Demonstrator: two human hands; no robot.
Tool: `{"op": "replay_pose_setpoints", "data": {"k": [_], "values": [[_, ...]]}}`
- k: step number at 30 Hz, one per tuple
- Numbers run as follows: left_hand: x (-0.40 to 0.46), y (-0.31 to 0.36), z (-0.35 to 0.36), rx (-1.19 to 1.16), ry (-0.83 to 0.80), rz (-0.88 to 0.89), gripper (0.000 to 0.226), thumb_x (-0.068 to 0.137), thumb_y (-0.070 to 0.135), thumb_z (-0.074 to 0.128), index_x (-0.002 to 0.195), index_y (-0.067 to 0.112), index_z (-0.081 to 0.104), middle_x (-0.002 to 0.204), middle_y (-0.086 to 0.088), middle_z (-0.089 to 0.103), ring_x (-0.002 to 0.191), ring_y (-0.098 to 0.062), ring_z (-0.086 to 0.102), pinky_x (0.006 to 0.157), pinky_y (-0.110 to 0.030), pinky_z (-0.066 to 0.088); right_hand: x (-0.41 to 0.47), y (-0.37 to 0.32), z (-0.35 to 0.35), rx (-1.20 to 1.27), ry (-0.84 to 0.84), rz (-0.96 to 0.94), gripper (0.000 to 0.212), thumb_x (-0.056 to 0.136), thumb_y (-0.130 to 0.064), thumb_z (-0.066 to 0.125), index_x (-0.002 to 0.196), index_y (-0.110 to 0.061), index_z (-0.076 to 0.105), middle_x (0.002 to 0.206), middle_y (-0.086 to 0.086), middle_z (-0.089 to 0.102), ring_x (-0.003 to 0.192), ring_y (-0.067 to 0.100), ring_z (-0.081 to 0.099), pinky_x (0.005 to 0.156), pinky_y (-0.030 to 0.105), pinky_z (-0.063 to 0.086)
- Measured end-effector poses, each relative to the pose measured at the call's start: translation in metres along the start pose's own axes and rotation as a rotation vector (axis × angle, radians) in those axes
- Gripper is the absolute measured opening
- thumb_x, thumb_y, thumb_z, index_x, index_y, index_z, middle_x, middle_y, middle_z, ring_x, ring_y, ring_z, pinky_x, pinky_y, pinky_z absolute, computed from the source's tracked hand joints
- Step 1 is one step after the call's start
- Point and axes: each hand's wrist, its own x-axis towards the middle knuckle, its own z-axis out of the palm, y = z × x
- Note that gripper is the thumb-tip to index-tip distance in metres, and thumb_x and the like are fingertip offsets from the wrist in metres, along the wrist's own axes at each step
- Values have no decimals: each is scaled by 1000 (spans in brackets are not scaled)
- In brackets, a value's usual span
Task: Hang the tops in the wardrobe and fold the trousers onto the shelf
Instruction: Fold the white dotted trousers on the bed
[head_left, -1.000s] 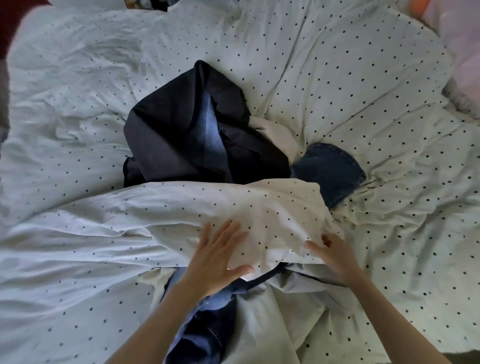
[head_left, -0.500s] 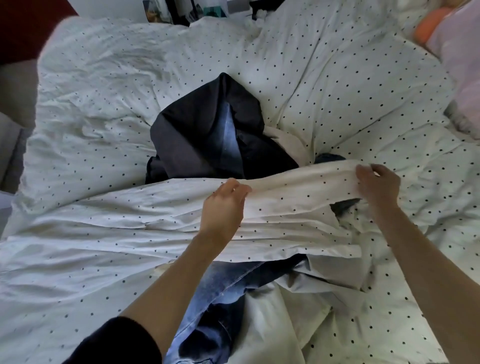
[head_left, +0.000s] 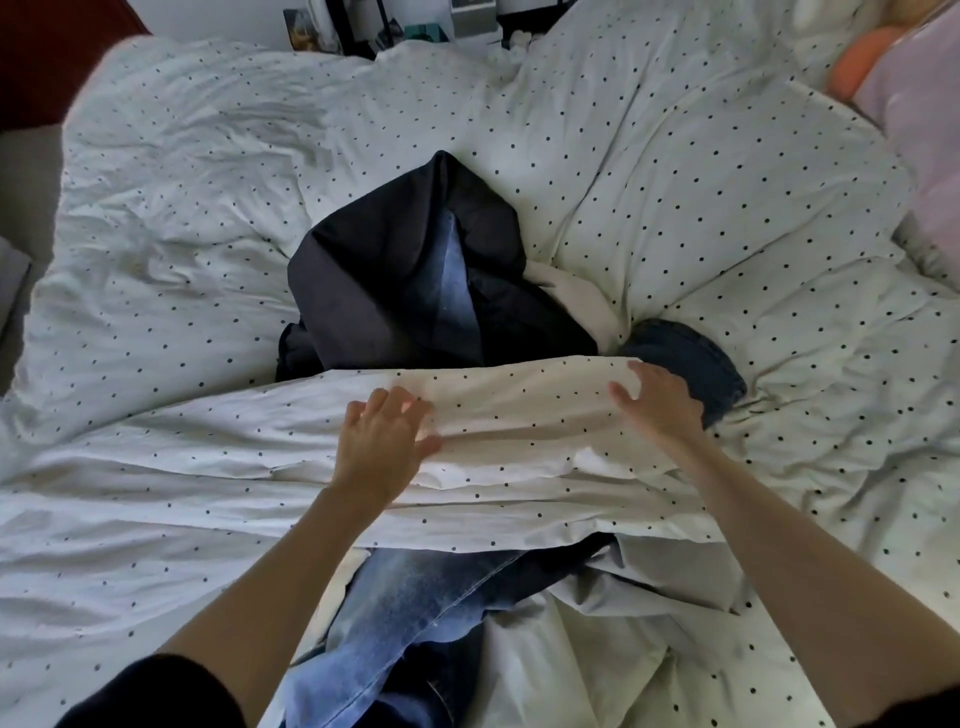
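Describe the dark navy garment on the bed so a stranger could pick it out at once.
Start from the white, black-dotted duvet covering the bed. At its middle, just beyond the dotted fold under both hands, a clothes heap pokes out. The dark navy garment is the tallest, peaked piece there, matte and near black, unlike the blue denim to its right.
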Motion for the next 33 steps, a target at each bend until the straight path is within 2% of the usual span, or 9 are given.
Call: {"op": "replay_pose_setpoints", "data": {"k": [4,7,10,14,22,24,26,29,33], "values": [[3,12,7,-36,128,53,18,93,19,53,102,17,68,104,1,65,97,-20,57,86,-32,38,25,-11,10,-139,-143,-142,74,90,-45,54,149,-30,12,158,-2,9,144,26,7,107,58,22],[5,12,-1,-211,282,33,5,83,4,66,84,6,71,82,-8,69,74,-28,64,70,-36,47,34,-13,18,-296,-120,-296,47,93,-38,52,138,-37,40,155,-2,21,143,24,10,110,54,17],[12,8,-16,-283,339,-35,6,85,8,66,86,5,71,81,-10,68,72,-31,63,65,-35,47,33,-24,24,-258,32,-375,24,93,-26,50,106,-32,70,130,-7,56,129,18,35,104,43,23],[31,-6,-42,-356,405,-176,17,92,16,55,95,11,71,90,-7,66,86,-29,58,67,-30,38,30,-46,3,-144,192,-416,27,86,-12,53,70,-28,68,112,-6,66,111,21,49,91,37,28],[36,-9,-73,-545,652,-244,11,90,5,56,89,1,67,97,-13,55,72,-31,55,57,-32,37,33,-113,-80,34,838,-455,23,88,-13,51,92,-10,73,106,6,67,97,31,58,87,42,33],[33,-8,-74,-601,648,-179,17,91,2,53,102,3,66,106,-13,56,80,-29,58,61,-35,46,31,-117,-80,43,789,-438,26,91,-13,49,106,-14,69,121,4,62,110,29,54,90,41,32],[26,-3,-63,-601,487,-79,34,92,1,51,125,7,57,125,-12,51,108,-27,54,85,-37,47,28,-108,-68,13,626,-352,35,93,-17,49,128,-17,55,137,6,49,123,29,45,95,44,33],[0,3,-29,-504,278,-55,58,90,3,53,143,14,33,147,-9,33,136,-24,31,112,-37,27,11,-90,-31,13,319,-233,50,95,-25,49,141,-14,34,142,11,41,125,35,42,93,51,39],[-29,-7,9,-355,196,-152,61,91,16,57,144,20,27,151,-5,21,140,-21,19,117,-37,15,-13,-75,20,13,-80,-229,53,97,-36,43,144,-16,30,145,8,39,131,28,38,101,47,38]]}}
